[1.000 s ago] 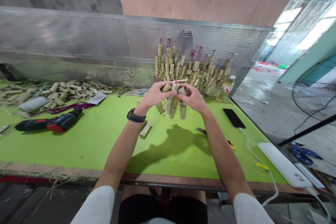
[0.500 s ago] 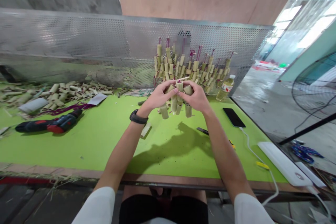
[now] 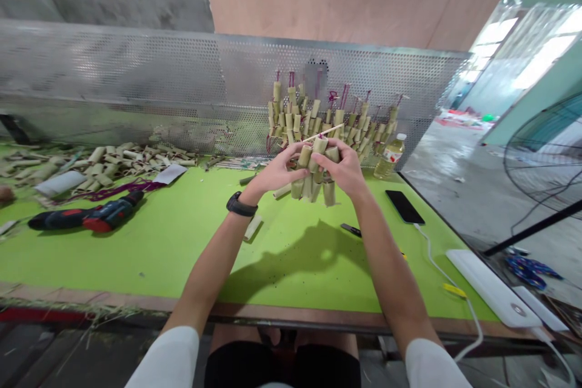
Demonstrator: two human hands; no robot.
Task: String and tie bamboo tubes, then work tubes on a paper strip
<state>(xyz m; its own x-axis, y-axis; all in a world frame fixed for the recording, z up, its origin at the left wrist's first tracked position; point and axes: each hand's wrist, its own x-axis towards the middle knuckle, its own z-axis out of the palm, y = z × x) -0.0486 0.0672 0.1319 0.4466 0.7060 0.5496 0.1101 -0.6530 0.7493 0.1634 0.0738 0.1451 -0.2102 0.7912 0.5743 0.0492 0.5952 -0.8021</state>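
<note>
Above the green table, both hands hold a bunch of short bamboo tubes (image 3: 317, 159) strung together with purple cord. My left hand (image 3: 282, 168) wraps the bunch from the left, its thumb across the front. From the right, my right hand (image 3: 344, 168) grips it, thumb pressed on the middle tube. A thin stick (image 3: 334, 128) lies slantwise across the top by the cord. Some tubes hang below my fingers; the fingertips behind the bunch are hidden. Similar strung bamboo bunches (image 3: 291, 109) stand behind, against the perforated metal screen (image 3: 182, 85).
A loose bamboo pile (image 3: 97, 167), purple cords (image 3: 120, 190) and a cordless drill (image 3: 91, 216) lie left. A cutter knife (image 3: 351, 230) lies near my right forearm. Further right are an oil bottle (image 3: 390, 157), a phone (image 3: 404, 207), a white power bank (image 3: 493, 288) and its cable.
The bamboo bunch has moved slightly right and turned in my hands. My left fingers have loosened and shifted along it, and the stick on top now slants more.
</note>
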